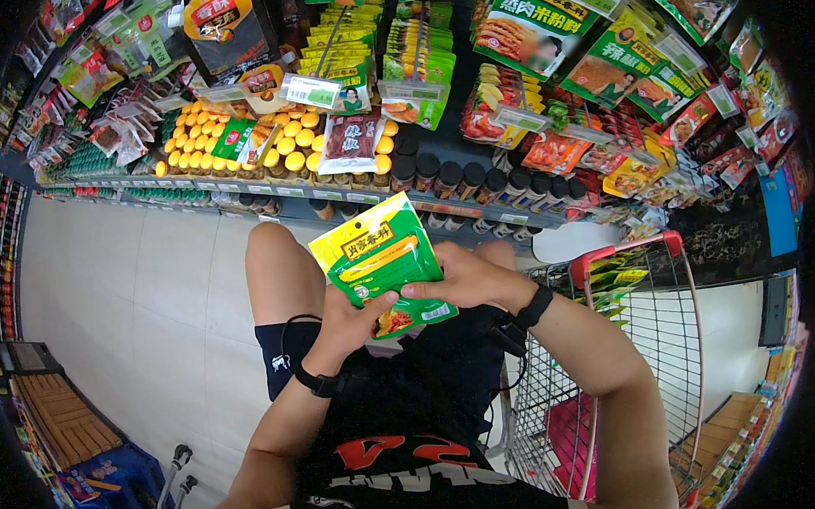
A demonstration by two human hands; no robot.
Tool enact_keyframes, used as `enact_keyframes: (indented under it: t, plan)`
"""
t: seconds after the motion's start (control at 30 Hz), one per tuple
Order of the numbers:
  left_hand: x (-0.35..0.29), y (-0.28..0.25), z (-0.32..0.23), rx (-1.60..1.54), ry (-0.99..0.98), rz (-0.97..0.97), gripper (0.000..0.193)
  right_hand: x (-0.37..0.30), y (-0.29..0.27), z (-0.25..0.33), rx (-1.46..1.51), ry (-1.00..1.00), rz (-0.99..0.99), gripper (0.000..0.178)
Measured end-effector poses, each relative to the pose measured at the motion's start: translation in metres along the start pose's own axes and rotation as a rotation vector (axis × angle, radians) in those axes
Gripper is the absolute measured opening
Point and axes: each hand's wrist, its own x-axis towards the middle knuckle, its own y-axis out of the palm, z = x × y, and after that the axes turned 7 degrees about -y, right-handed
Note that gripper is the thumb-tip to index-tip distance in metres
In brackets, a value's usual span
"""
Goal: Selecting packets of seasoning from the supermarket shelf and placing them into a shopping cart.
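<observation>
Packet (384, 261), green and yellow, is tilted in mid-air; from afar I see the left hand (348, 316) gripping its lower left, the right hand (472, 280) gripping its right side, a cart (626, 251) at right, and yellow-lidded jars (285, 146) on the shelf (287, 192) beyond

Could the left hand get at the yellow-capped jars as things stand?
Probably: most yellow-capped jars look unblocked, though a dark-red bag covers some, and the left hand is gripping the packet.
</observation>
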Motion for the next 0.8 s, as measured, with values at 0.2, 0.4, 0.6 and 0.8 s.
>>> enact_keyframes:
  t: [0.2,0.4,0.6,0.8]
  plan:
    - [0.003,0.005,0.004,-0.143,0.009,-0.026,0.032,-0.001,-0.004,-0.003,-0.067,-0.071,-0.055,0.037]
    - [0.003,0.000,0.009,-0.085,-0.061,0.027,0.026,-0.001,-0.005,-0.001,0.001,-0.027,-0.134,0.037]
    - [0.002,-0.003,0.011,-0.076,-0.002,0.044,0.023,-0.002,-0.005,-0.001,-0.232,-0.084,-0.135,0.036]
    - [0.000,0.001,0.011,-0.086,-0.081,0.032,0.024,-0.002,-0.004,-0.005,-0.150,-0.026,-0.174,0.037]
